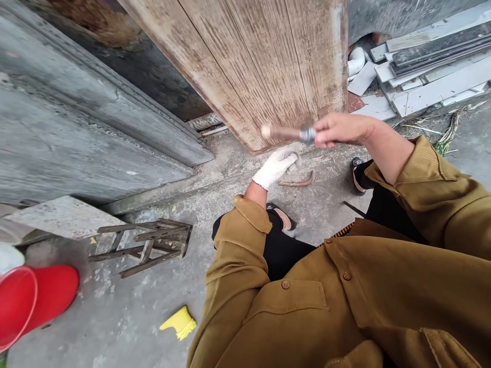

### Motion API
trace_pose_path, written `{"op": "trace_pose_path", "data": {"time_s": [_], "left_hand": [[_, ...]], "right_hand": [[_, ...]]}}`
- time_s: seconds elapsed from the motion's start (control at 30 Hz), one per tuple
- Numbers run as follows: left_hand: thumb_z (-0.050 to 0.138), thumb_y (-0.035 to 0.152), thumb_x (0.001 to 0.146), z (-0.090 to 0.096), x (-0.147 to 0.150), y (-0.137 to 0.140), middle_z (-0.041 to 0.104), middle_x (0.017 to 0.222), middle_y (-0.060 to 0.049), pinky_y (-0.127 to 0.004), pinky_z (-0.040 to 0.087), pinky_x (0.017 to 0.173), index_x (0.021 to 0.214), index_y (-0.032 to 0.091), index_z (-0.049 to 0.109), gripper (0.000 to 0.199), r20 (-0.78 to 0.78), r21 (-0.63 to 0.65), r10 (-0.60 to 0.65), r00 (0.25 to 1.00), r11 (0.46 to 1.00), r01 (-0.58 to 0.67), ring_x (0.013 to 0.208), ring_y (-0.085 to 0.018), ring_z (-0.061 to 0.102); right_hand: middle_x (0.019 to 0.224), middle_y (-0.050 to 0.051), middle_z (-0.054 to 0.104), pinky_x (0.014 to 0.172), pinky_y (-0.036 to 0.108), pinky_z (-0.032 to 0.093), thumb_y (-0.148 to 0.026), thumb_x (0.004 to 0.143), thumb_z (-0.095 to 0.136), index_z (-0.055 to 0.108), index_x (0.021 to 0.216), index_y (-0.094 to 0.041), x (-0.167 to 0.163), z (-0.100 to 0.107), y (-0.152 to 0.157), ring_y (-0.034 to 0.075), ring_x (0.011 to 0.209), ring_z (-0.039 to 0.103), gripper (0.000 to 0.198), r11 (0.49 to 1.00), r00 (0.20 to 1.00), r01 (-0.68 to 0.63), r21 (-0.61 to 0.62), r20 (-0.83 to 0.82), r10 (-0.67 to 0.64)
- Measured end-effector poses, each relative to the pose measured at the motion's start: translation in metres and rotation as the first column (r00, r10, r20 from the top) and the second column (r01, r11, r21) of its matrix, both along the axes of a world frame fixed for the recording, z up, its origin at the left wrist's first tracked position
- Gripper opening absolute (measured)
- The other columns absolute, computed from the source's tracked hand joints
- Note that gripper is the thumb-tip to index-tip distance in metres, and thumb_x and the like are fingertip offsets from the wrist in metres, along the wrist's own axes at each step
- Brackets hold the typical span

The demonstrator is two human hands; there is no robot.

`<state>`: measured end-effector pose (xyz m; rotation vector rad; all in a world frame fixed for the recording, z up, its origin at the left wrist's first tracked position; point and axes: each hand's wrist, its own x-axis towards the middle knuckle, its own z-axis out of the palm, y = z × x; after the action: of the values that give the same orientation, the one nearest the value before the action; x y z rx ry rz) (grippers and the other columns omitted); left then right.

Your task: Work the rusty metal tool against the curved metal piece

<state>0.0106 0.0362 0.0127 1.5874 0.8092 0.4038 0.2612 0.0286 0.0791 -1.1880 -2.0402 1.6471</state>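
Brush-like tool in your right fist, held across the foot of the wooden panel

The wooden panel (264, 66) stands ahead of you, its lower left corner coming down near your left hand (273, 168) and its right edge running up beside the stacked boards (433, 66). On your left, a grey wall (95, 107) ends short of that corner, with a strip of concrete between the two. Below, the concrete ground (126, 327) stretches from your left shoe (283, 219) past the small wooden frame (148, 244) to the red bucket (57, 296), with a yellow piece (179, 322) lying partway. A curved brown piece (298, 182) lies on the ground between your shoes, just beside your left hand.

The brush-like tool (284, 133) is in front of the panel's lower part; its long axis runs nearly level across your view, the pale end pointing to your left. It is blurred, so you cannot tell whether that end touches the wood. A silvery coiled band (307, 135) wraps it next to your fingers.

Your bare right hand (338, 130) is closed around the tool, forearm reaching in from the right. Your left hand, in a white glove, is low by the panel's bottom edge, fingers curled — blur hides whether it grips anything.
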Motion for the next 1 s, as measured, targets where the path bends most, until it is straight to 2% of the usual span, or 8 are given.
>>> {"op": "trace_pose_path", "data": {"time_s": [0.1, 0.23, 0.4, 0.57, 0.7, 0.8, 0.9, 1.0], "left_hand": [[0.065, 0.055, 0.084, 0.002, 0.002, -0.004, 0.066, 0.064, -0.007, -0.031, 0.043, 0.051, 0.078, 0.022, 0.068, 0.033, 0.030, -0.010, -0.033, 0.999, 0.999, 0.033, 0.057, -0.017, 0.056], [0.067, 0.054, 0.082, 0.008, 0.001, -0.007, 0.065, 0.063, -0.007, -0.029, 0.038, 0.048, 0.076, 0.020, 0.068, 0.035, 0.032, -0.041, -0.114, 0.993, 0.992, 0.116, 0.050, -0.013, 0.050], [0.065, 0.051, 0.084, 0.011, -0.003, -0.004, 0.062, 0.065, -0.005, -0.023, 0.033, 0.047, 0.077, 0.012, 0.066, 0.039, 0.038, -0.045, -0.113, 0.993, 0.992, 0.114, 0.050, -0.008, 0.042], [0.068, 0.049, 0.082, -0.002, -0.006, 0.002, 0.062, 0.069, -0.004, -0.022, 0.036, 0.051, 0.079, 0.012, 0.066, 0.037, -0.007, 0.027, -0.083, 0.997, 0.996, 0.083, 0.055, -0.009, 0.047], [0.064, 0.057, 0.085, -0.011, -0.004, 0.003, 0.062, 0.071, -0.005, -0.023, 0.039, 0.053, 0.081, 0.012, 0.066, 0.045, 0.094, 0.002, -0.035, 0.995, 0.999, 0.035, 0.057, -0.010, 0.050], [0.063, 0.059, 0.087, -0.010, -0.002, 0.000, 0.061, 0.071, -0.006, -0.022, 0.038, 0.053, 0.083, 0.011, 0.067, 0.048, 0.161, -0.068, -0.076, 0.984, 0.994, 0.088, 0.055, -0.009, 0.049], [0.064, 0.057, 0.088, -0.004, -0.004, -0.002, 0.054, 0.059, -0.001, -0.022, 0.037, 0.051, 0.085, 0.011, 0.068, 0.047, 0.166, -0.108, -0.111, 0.980, 0.986, 0.129, 0.050, -0.008, 0.045], [0.066, 0.055, 0.087, 0.003, -0.007, -0.004, 0.054, 0.058, -0.001, -0.022, 0.035, 0.048, 0.086, 0.010, 0.069, 0.045, 0.149, -0.138, -0.132, 0.980, 0.979, 0.152, 0.046, -0.007, 0.040]], "right_hand": [[0.064, -0.001, 0.053, 0.055, 0.024, 0.041, -0.048, 0.097, 0.051, 0.058, 0.084, -0.019, 0.005, -0.005, 0.012, 0.010, 0.055, 0.045, 0.032, 0.909, 0.919, 0.395, 0.134, -0.072, -0.388], [0.070, 0.005, 0.059, 0.060, 0.028, 0.043, -0.045, 0.092, 0.058, 0.062, 0.086, -0.018, 0.005, -0.025, 0.024, 0.015, 0.064, 0.053, 0.028, 0.878, 0.830, 0.340, 0.336, 0.331, -0.448], [0.073, 0.005, 0.063, 0.066, 0.030, 0.044, -0.042, 0.086, 0.067, 0.069, 0.084, -0.015, -0.006, -0.032, 0.013, 0.016, 0.070, 0.058, 0.027, 0.971, 0.685, -0.225, 0.082, 0.722, 0.098], [0.066, -0.003, 0.058, 0.062, 0.022, 0.042, -0.049, 0.084, 0.068, 0.067, 0.084, -0.015, -0.009, -0.017, -0.002, 0.009, 0.061, 0.053, 0.033, 0.839, 0.771, -0.480, -0.258, 0.331, 0.543], [0.064, -0.004, 0.053, 0.054, 0.020, 0.037, -0.049, 0.085, 0.068, 0.060, 0.082, -0.015, 0.000, -0.002, 0.000, 0.006, 0.055, 0.046, 0.035, 0.987, 0.982, -0.155, -0.039, -0.112, 0.150], [0.065, -0.004, 0.048, 0.050, 0.021, 0.035, -0.045, 0.093, 0.058, 0.053, 0.089, -0.017, 0.006, 0.002, 0.008, 0.007, 0.052, 0.041, 0.028, 0.955, 0.875, 0.296, -0.023, -0.394, -0.281], [0.066, -0.002, 0.047, 0.049, 0.024, 0.033, -0.032, 0.096, 0.051, 0.051, 0.084, -0.018, 0.010, -0.005, 0.018, 0.009, 0.052, 0.039, 0.019, 0.820, 0.802, 0.571, 0.028, -0.229, -0.551], [0.069, 0.004, 0.057, 0.059, 0.028, 0.042, -0.034, 0.092, 0.056, 0.059, 0.084, -0.017, 0.012, -0.019, 0.026, 0.015, 0.062, 0.052, 0.019, 0.807, 0.783, 0.508, 0.301, 0.228, -0.578]]}}
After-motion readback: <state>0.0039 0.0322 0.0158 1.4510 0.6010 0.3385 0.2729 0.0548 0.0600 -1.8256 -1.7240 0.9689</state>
